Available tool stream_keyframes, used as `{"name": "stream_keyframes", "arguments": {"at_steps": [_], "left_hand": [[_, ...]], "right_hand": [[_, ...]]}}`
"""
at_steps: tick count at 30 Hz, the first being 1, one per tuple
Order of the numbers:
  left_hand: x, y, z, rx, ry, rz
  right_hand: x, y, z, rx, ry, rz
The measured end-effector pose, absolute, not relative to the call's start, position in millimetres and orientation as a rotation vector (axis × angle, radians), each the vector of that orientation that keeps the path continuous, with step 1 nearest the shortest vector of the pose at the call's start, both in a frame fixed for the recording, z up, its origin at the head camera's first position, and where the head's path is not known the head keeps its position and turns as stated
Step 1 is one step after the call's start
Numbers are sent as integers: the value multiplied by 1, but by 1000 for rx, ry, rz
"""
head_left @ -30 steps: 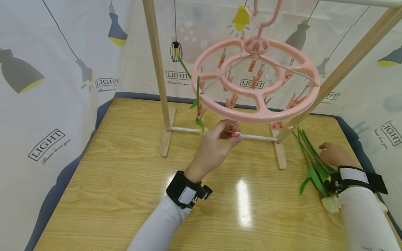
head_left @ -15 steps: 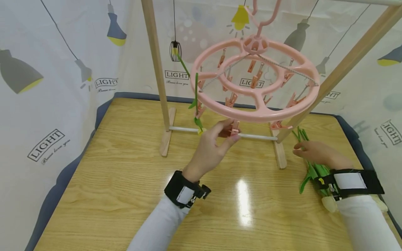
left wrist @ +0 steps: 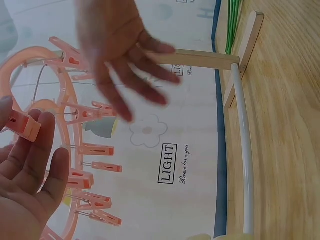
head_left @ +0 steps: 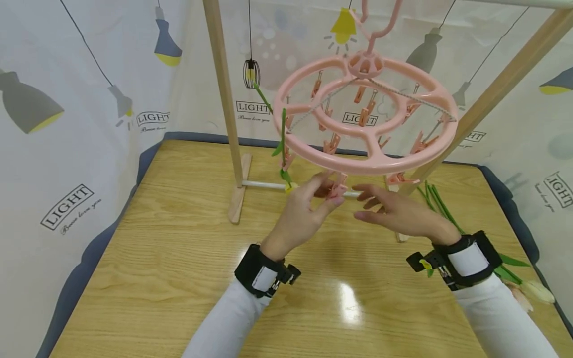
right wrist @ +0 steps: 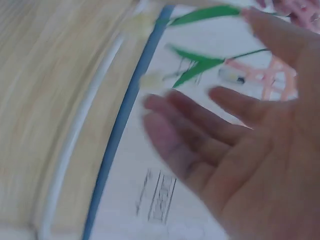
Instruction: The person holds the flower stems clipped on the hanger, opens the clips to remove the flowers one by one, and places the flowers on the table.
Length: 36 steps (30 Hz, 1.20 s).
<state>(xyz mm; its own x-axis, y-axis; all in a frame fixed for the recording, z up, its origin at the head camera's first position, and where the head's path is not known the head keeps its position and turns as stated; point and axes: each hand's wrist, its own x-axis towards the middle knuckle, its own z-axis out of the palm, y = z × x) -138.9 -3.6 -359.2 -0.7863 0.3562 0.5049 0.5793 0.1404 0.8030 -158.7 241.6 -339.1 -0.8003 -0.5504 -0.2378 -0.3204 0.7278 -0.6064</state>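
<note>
My left hand [head_left: 297,214] holds a pink clothespin [head_left: 337,189] between thumb and fingers, at the front rim of a round pink drying hanger [head_left: 331,160]. In the left wrist view the same clothespin [left wrist: 25,126] lies against the fingertips. My right hand [head_left: 400,211], fingers spread and loosely bent, is just right of the clothespin and does not touch it. Nothing is in it in the right wrist view, where the hand [right wrist: 245,150] is blurred. Left of my left hand, a green-stemmed flower [head_left: 283,141] hangs head down from the hanger, its yellow bloom low.
The hanger hangs inside a wooden frame [head_left: 224,99] with a white lower bar [head_left: 264,185]. More pink clothespins [left wrist: 95,150] dangle around it. Another green stem [head_left: 263,97] shows behind its left rim. Loose tulips [head_left: 537,292] lie on the table's right side, partly under my right arm.
My right hand has moved left from the loose tulips to beside the clothespin. My left hand has stayed at the rim; the clothespin in it has tilted slightly.
</note>
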Motion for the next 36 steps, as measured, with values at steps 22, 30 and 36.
{"name": "stream_keyframes", "arguments": {"at_steps": [22,30,36], "left_hand": [[-140,-8,-367,-1007,-2256,-1747],[-148,-32,-381,-812,-2209,-1794],[-156,-46,-384,-495,-1919,-1819]], "right_hand": [[-150,174,-311,-800,2067,-2185],[-149,183,-309,-796,2068,-2204],[-156,193,-316,-1003,1912,-2300]]}}
